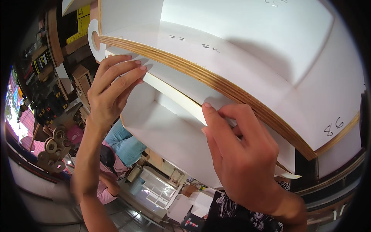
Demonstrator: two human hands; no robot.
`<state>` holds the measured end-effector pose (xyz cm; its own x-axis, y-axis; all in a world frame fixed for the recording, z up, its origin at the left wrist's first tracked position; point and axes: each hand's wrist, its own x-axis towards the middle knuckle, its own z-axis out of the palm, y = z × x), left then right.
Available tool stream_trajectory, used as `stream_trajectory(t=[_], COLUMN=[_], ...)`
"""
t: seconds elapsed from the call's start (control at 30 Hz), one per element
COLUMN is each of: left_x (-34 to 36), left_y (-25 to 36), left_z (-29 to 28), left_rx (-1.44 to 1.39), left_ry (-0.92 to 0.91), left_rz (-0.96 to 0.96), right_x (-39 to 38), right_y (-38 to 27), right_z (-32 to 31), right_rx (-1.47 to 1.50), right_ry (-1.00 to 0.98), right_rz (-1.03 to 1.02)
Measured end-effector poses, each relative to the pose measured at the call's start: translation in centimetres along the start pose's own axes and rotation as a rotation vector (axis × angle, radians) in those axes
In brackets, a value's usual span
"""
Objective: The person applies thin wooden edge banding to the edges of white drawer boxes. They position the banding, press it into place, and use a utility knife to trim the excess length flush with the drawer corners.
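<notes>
A long cream strip [172,92] runs along a white laminated board below the exposed plywood edge [201,77] of a white box [247,27] with handwritten markings. My left hand [112,85] has its fingertips pressed over the strip's upper-left part. My right hand [243,154] grips the strip farther right, fingers bent, thumb or finger on its face; its lower fingers are partly hidden. The strip's far right end [293,176] sticks out free past my right hand. Below the strip is a white open compartment [154,123].
A white roll [92,29] stands at upper left, beside shelves [56,34] with yellow boxes and tools. Metal rings [58,141] hang at left. Another person in pink [108,193] is behind my left forearm. A glass-topped piece [158,185] and white boards lie farther off below.
</notes>
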<state>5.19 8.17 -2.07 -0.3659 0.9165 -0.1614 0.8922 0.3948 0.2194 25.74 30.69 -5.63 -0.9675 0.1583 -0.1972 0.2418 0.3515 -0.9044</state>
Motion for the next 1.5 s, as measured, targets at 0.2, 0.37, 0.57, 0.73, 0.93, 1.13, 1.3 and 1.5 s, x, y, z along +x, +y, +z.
stream_trajectory(t=[0.2, 0.37, 0.57, 0.73, 0.93, 1.13, 1.3, 1.5], left_x=[0.2, -0.4, 0.0, 0.2, -0.4, 0.2, 0.7, 0.9], left_y=[1.8, -0.5, 0.4, 3.1, 3.7, 5.0, 4.9, 5.3], left_z=[1.2, -0.2, -1.0, -0.3, 0.8, 0.9, 0.9, 1.0], left_rx=[0.012, 0.028, 0.047, 0.102, 0.047, -0.005, 0.005, -0.016], left_ry=[0.017, -0.008, -0.055, -0.027, 0.007, -0.019, -0.010, -0.025], left_rz=[-0.003, 0.010, -0.040, -0.123, -0.083, -0.071, -0.053, -0.056], right_x=[-1.6, 0.1, 0.1, 0.0, -0.8, -0.4, -0.3, -0.5], right_y=[2.7, -0.3, -0.4, -0.7, 0.1, -0.3, -0.6, -0.5], right_z=[-1.2, 1.1, 0.5, -0.1, -0.6, 0.0, 0.1, 0.1], right_rx=[-0.020, -0.029, -0.060, -0.050, -0.050, -0.031, -0.051, -0.096], right_ry=[0.084, 0.078, 0.035, 0.000, -0.002, 0.012, 0.016, 0.024], right_rz=[-0.035, -0.026, -0.029, 0.052, 0.037, 0.051, 0.062, 0.075])
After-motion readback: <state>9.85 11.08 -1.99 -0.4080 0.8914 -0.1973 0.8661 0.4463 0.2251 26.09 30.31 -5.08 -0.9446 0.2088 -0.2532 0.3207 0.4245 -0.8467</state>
